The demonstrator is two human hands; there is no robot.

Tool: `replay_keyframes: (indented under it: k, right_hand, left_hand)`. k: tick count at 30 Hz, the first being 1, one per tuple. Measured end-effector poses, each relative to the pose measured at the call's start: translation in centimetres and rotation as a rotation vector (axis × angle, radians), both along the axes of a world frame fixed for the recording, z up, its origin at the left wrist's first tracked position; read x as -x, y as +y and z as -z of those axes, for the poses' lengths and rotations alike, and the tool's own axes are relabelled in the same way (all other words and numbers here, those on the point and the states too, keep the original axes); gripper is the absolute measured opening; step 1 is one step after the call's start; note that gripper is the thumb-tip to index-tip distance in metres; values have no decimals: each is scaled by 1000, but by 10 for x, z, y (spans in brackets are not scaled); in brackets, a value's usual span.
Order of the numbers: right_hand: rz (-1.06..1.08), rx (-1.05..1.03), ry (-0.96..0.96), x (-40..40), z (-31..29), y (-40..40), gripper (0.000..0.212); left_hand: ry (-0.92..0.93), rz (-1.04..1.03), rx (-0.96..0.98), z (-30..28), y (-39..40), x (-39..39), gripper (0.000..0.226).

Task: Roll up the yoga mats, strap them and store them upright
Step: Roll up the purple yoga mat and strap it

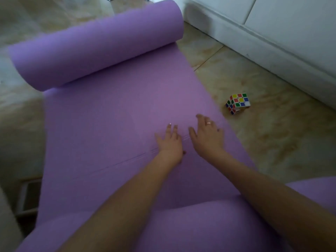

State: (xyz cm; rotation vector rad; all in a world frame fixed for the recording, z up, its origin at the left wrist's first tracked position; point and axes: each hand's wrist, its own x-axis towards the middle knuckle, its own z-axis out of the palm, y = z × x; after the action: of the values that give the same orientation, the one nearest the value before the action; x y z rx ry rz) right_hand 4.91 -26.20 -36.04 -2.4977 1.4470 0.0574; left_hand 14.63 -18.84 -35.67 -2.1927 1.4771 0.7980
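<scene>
A: Purple mat (112,128) lies flat on the tiled floor (272,142); our left hand (170,144) and right hand (207,136) press it, fingers spread, gripping nothing.
B: Far end's rolled (94,48). We'd keep edges square, roll tight. Cube (237,103) beside.

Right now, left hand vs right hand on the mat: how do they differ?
The left hand lies nearer the middle of the purple mat; the right hand lies nearer its right edge, closer to the puzzle cube. The right hand shows a ring on one finger; none is visible on the left hand. The right hand reaches slightly farther forward than the left hand. Both rest palm down with fingers straight on the flat part of the mat, gripping nothing.
</scene>
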Motion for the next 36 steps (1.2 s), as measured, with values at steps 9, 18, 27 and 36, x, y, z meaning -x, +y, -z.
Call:
replay_keyframes:
  k: [9, 18, 27, 36]
  right_hand:
    - [-353, -1282, 697, 64, -133, 126, 46]
    - [-494, -953, 385, 152, -318, 167, 56]
    - [-511, -63, -3, 158, -391, 253, 44]
    - [-504, -46, -334, 186, -528, 298, 54]
  left_hand:
    - [569, -369, -69, -155, 159, 68, 24]
    - [611, -422, 145, -304, 221, 136, 45]
    - [-295, -135, 550, -391, 324, 159, 51]
    - [-633, 152, 871, -450, 383, 142, 126]
